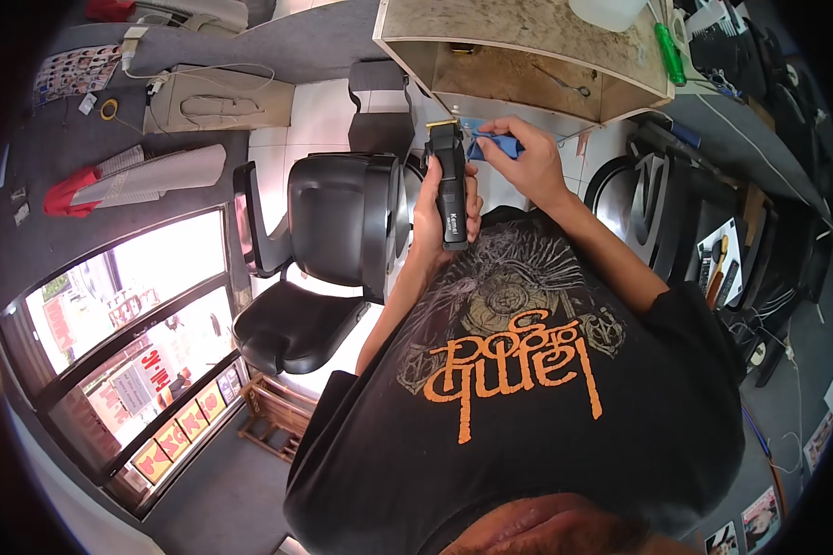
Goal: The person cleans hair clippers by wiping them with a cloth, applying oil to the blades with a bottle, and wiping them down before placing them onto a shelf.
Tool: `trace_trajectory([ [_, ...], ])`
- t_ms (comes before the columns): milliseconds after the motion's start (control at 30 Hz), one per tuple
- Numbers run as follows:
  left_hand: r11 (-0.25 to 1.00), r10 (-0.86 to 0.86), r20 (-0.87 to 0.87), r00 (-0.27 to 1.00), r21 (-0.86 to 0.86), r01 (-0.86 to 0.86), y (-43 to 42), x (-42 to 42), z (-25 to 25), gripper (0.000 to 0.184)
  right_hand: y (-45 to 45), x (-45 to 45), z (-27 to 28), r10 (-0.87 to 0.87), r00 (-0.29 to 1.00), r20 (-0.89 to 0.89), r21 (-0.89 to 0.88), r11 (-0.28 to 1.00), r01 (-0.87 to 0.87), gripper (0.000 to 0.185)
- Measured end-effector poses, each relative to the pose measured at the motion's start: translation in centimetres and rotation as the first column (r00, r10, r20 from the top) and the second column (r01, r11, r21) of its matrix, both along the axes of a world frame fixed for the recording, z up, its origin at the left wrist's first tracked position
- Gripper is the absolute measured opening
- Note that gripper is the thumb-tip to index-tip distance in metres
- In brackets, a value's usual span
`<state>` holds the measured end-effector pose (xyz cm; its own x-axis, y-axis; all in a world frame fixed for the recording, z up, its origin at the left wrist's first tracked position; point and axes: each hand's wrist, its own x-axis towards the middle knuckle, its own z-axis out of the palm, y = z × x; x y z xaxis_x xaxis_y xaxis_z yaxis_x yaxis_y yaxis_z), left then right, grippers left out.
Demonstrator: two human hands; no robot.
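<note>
My left hand is wrapped round a black hair clipper, held upright with its gold-coloured blade at the top. The word "Kemei" is printed along its body. Just to the right, beside the blade end, my right hand pinches a small blue cloth. The cloth is partly hidden by the fingers, and I cannot tell whether it touches the clipper. Both hands are in front of my black printed T-shirt.
A wooden cabinet with an open shelf stands ahead, with a green-handled screwdriver on top. A black barber chair is at the left, near a window. Several tools and cables lie at the right, beside another black chair.
</note>
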<state>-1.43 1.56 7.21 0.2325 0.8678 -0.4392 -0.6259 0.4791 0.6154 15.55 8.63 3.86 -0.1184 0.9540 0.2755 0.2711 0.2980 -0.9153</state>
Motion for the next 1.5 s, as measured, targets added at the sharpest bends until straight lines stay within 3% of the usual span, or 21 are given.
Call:
trace_trajectory([
  [133,1.000,-0.010,-0.050,0.999,-0.015,0.009,-0.2,0.1,-0.2,0.069,0.7,-0.2,1.6,0.057,0.996,0.065,0.158,0.985,-0.066,0.017],
  [333,0.997,-0.080,-0.341,0.937,-0.011,0.082,-0.1,0.2,0.3,0.063,0.9,-0.1,1.6,0.036,0.995,0.094,0.137,0.989,-0.049,0.015],
  [433,0.988,-0.151,-0.467,0.871,-0.032,0.154,0.1,-0.2,0.8,0.066,0.7,0.5,2.0,0.091,0.984,0.151,0.026,0.995,-0.096,0.013],
  [500,0.985,-0.169,-0.525,0.834,-0.058,0.163,0.1,-0.3,1.1,0.066,0.9,0.6,1.5,0.111,0.981,0.158,0.141,0.981,-0.134,0.015],
  [633,0.985,-0.138,-0.192,0.972,0.074,0.155,0.5,-1.4,0.0,0.068,1.0,0.9,-0.4,0.191,0.950,0.246,0.255,0.933,-0.254,0.015],
  [733,0.993,-0.092,-0.042,0.995,0.069,0.094,0.8,-0.8,0.8,0.070,-0.2,0.7,-0.3,0.129,0.988,0.084,-0.004,0.992,-0.129,0.016],
  [833,0.994,-0.083,-0.028,0.996,0.067,0.084,0.9,-0.5,0.6,0.070,0.4,0.9,1.8,0.066,0.997,0.033,-0.161,0.985,-0.059,0.015],
  [933,0.995,-0.081,-0.014,0.997,0.064,0.082,0.7,-0.4,0.3,0.070,0.8,0.4,3.0,0.016,0.998,-0.064,-0.086,0.996,-0.021,0.016],
  [1033,0.995,-0.079,-0.019,0.997,0.066,0.081,0.5,-0.3,0.1,0.069,1.2,0.0,2.9,0.057,0.998,0.034,0.130,0.990,-0.061,0.017],
  [1133,0.996,-0.080,-0.052,0.995,0.025,0.082,0.6,-0.3,0.2,0.069,1.4,-0.4,2.5,-0.053,0.973,0.224,0.395,0.918,-0.040,0.018],
  [1233,0.997,-0.079,-0.098,0.992,-0.016,0.078,0.5,-0.5,0.4,0.068,1.2,-0.8,1.8,-0.145,0.947,0.286,0.489,0.872,-0.014,0.015],
  [1333,0.997,-0.073,-0.020,0.997,-0.041,0.072,0.5,-0.9,-0.4,0.068,1.3,-0.3,1.0,-0.046,0.941,0.335,0.462,0.879,-0.122,0.014],
  [1433,0.997,-0.051,0.098,0.994,-0.049,0.056,0.2,-0.8,-0.6,0.067,1.8,1.2,1.1,0.159,0.951,0.267,0.177,0.961,-0.210,0.014],
  [1500,0.998,-0.031,0.165,0.986,-0.044,0.039,0.2,-0.7,-0.2,0.067,1.7,1.6,1.3,0.197,0.974,0.111,-0.003,0.980,-0.198,0.016],
])
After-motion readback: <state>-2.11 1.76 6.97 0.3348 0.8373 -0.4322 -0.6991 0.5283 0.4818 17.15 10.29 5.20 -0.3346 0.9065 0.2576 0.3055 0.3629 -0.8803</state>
